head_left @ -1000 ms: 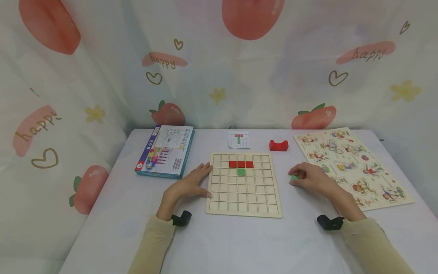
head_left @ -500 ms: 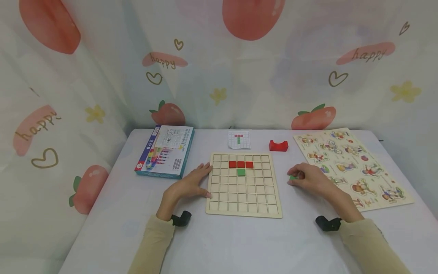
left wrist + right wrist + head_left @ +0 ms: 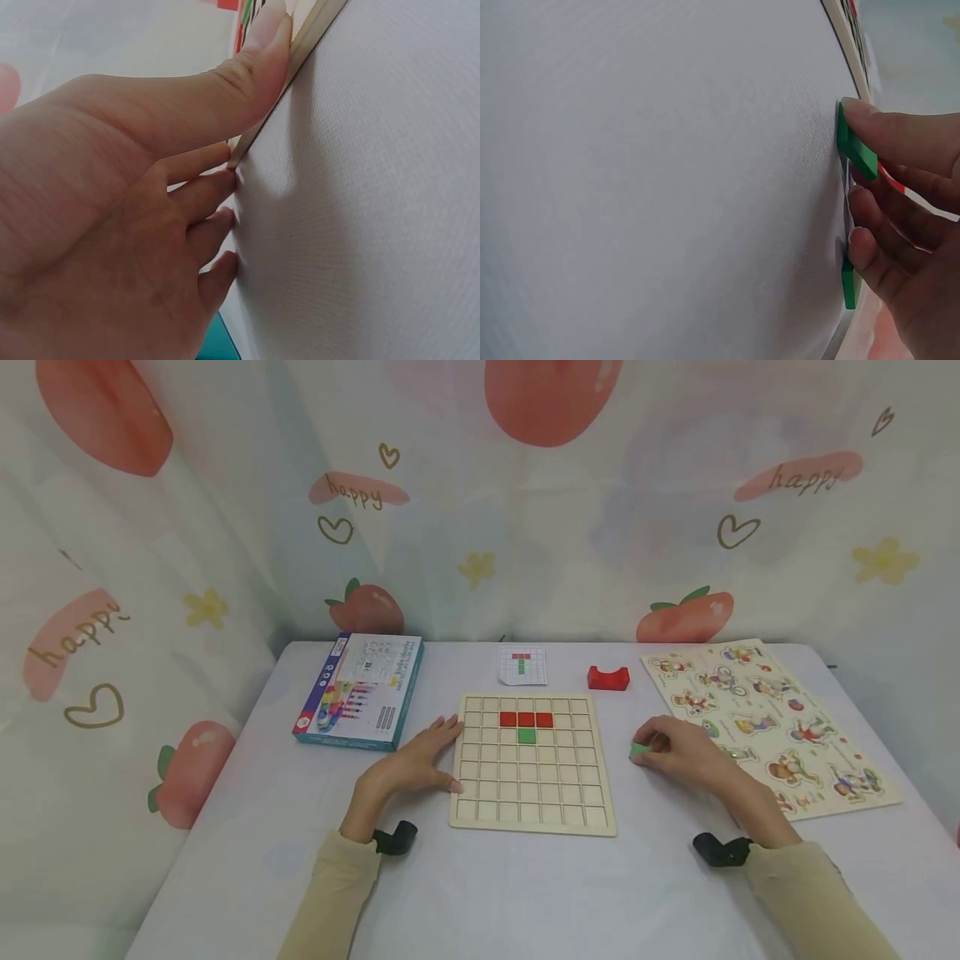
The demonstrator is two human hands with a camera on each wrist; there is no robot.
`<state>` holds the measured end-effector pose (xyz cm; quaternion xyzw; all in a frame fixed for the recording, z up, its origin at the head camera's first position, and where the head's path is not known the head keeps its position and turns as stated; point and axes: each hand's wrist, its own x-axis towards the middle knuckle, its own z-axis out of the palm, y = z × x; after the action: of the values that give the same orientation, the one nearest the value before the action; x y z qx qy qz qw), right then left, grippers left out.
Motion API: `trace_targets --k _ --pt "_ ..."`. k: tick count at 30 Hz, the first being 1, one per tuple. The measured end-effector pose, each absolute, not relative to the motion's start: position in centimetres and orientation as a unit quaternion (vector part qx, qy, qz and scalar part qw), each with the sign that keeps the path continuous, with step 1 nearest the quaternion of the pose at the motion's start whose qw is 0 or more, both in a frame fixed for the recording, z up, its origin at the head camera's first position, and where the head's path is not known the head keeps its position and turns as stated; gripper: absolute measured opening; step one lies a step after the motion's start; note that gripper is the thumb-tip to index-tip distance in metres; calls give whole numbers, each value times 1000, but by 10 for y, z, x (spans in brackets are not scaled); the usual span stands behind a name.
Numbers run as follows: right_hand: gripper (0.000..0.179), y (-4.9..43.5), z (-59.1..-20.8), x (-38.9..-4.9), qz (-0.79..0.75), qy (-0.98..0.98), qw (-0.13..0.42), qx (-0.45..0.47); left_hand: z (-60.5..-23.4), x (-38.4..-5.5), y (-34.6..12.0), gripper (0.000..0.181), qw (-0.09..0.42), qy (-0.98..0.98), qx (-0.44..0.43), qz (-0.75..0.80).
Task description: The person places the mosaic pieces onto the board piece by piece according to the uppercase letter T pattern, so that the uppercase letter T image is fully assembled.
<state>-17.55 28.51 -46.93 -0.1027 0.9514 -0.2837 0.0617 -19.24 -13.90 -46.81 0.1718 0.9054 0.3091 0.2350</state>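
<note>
A square wooden grid board (image 3: 532,785) lies in the middle of the table. Three red tiles (image 3: 527,720) fill a row near its top, with one green tile (image 3: 527,736) below the middle one. My left hand (image 3: 408,763) touches the board's left edge, thumb and fingers spread along it. To the right of the board, my right hand (image 3: 686,753) pinches a loose green tile (image 3: 856,144) between thumb and fingertips, low over the table. Another green tile (image 3: 848,285) shows by the lower fingers in the right wrist view; the hand hides it in the head view.
A pattern card (image 3: 522,666) lies behind the board, with a red notched block (image 3: 608,678) to its right. A flat game box (image 3: 362,692) sits at the back left. A wooden picture puzzle board (image 3: 813,735) lies at the right, partly beneath my right forearm.
My right hand shifts only slightly beside the board, and more of the green tile shows at its fingertips. My left hand stays at the board's edge.
</note>
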Motion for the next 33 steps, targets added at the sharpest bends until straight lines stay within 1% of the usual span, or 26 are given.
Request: trace_targets --k 6,10,22,28,33 --pt "18 280 -469 -176 -298 948 60 -97 -468 -193 -139 103 233 905 180 306" --pt "21 276 -469 -177 -329 937 56 -104 -470 -194 -140 103 232 907 178 302" --pt "31 253 -469 -180 -466 872 103 -111 -469 -193 -140 104 233 906 179 305" --pt "35 233 -469 -180 -454 876 116 -114 -469 -193 -140 103 233 906 179 305" --pt "35 218 -468 -181 -454 875 127 -114 -468 -193 -139 103 229 907 183 303"
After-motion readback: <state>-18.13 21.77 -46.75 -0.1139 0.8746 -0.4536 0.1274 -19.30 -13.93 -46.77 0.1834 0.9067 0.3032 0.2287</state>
